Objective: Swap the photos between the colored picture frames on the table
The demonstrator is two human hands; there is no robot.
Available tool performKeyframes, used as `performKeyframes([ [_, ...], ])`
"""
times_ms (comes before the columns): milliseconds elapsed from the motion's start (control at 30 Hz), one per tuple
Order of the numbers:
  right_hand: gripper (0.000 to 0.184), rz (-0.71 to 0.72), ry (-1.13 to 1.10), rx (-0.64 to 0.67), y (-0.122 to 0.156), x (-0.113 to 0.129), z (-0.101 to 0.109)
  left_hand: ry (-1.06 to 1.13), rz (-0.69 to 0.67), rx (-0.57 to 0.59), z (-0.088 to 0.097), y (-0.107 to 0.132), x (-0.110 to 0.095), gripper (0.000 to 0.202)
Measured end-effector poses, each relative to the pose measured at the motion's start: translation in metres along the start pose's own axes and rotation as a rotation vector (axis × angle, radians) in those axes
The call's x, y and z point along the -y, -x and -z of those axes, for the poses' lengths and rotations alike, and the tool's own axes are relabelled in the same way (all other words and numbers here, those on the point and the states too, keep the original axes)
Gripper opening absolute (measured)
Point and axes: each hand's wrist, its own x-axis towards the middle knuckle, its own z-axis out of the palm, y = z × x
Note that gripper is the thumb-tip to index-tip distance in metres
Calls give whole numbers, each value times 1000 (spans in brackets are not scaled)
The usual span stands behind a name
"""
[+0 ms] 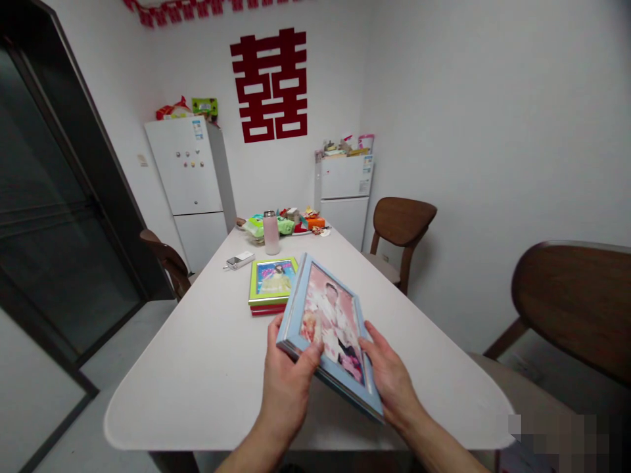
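Above the near part of the table, a light blue picture frame [332, 325] with a pink-toned photo is held tilted between both hands. My left hand [288, 374] grips its lower left corner, thumb over the front edge. On the right edge, my right hand [387, 368] is closed with its thumb on the front; the fingers behind are hidden. The blue edge looks thick, and I cannot tell whether a second frame lies under it. Just beyond, a green picture frame [254, 282] showing a figure in a yellow dress lies on top of a red frame [266, 309].
On the white table [207, 368] stand a pink bottle [271, 233] and a small white device [240, 261]. Snack packets [286, 225] lie at the far end. Wooden chairs [404, 223] line the right side; another chair [167, 259] is at left. Two refrigerators [185, 171] stand behind.
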Motion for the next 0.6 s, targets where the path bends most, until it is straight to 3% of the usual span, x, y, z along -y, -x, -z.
performKeyframes([
  [67,62,0,185,-106,-19,6,29,17,38,9,-1,-10,5,51],
  [133,63,6,345,-177,-40,11,58,47,79,101,-8,-15,18,53],
  [233,58,54,612,-155,-75,13,96,-112,137,283,-27,-18,48,57],
  [300,55,83,769,-112,-95,9,115,-309,131,334,-41,-19,68,63],
  [433,48,129,921,-81,-117,1,134,-507,87,338,-58,-25,92,61],
  [600,36,190,1109,-89,-117,-2,133,-616,70,376,-62,-29,94,49],
])
